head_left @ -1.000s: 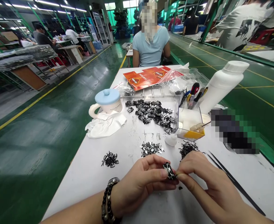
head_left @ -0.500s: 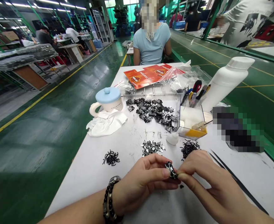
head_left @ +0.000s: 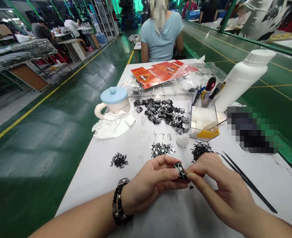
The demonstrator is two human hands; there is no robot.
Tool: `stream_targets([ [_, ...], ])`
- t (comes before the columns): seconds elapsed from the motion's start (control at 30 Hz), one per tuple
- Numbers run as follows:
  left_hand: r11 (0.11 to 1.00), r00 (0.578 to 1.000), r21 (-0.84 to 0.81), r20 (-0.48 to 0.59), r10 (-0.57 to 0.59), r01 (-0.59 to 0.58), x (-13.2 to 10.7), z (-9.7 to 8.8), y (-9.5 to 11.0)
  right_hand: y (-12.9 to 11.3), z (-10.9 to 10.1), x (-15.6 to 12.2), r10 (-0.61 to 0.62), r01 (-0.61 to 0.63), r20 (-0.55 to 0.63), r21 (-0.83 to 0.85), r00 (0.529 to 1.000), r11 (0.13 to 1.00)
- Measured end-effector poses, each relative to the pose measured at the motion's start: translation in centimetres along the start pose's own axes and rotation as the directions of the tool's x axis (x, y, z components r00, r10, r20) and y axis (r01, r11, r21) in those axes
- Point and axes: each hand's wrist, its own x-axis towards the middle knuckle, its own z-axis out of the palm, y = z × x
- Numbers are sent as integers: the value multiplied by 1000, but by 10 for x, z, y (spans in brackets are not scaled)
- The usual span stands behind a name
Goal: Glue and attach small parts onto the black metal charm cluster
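My left hand point(head_left: 152, 181) is closed around a small black-and-silver part point(head_left: 180, 170), held between thumb and fingers above the table. At the part's lower right end, the thumb and forefinger of my right hand point(head_left: 218, 185) are pinched together; what lies between those fingertips is hidden. A tiny black piece point(head_left: 191, 187) is just below the fingertips. Beyond my hands are a heap of small silver pieces point(head_left: 161, 149), a heap of short curved black pieces point(head_left: 201, 150) and a smaller black heap point(head_left: 119, 160). Farther back are many black-and-silver parts point(head_left: 161, 110).
Black tweezers point(head_left: 250, 183) lie at right. Around the table stand a lidded mug point(head_left: 116, 102), a white cloth point(head_left: 113, 125), a small white bottle point(head_left: 183, 140), a clear tool holder point(head_left: 204, 124) and a large white bottle point(head_left: 245, 79). A person point(head_left: 161, 36) sits ahead.
The camera view has shifted slightly, so the table things appear a little higher. Both hands keep the same grip at the black-and-silver part.
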Motion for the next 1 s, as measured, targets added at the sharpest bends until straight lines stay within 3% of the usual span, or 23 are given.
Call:
stream_targets([
  [0.33, 1000, 1000, 5, 11, -9, 9, 0, -1, 0, 0, 1, 2, 19, -19, 34, 3, 999, 1000],
  [0.47, 999, 1000, 34, 6, 11, -12, -1, 0, 0, 0, 1, 2, -31, 32, 19, -28, 999, 999],
  [0.77, 997, 998, 53, -33, 61, -59, -2, 4, 3, -1, 5, 3, 7, -7, -54, 2, 999, 1000],
  [1.0, 999, 998, 15, -35, 52, -52, -1, 4, 2, -1, 6, 2, -111, 101, -104, -93, 988, 990],
])
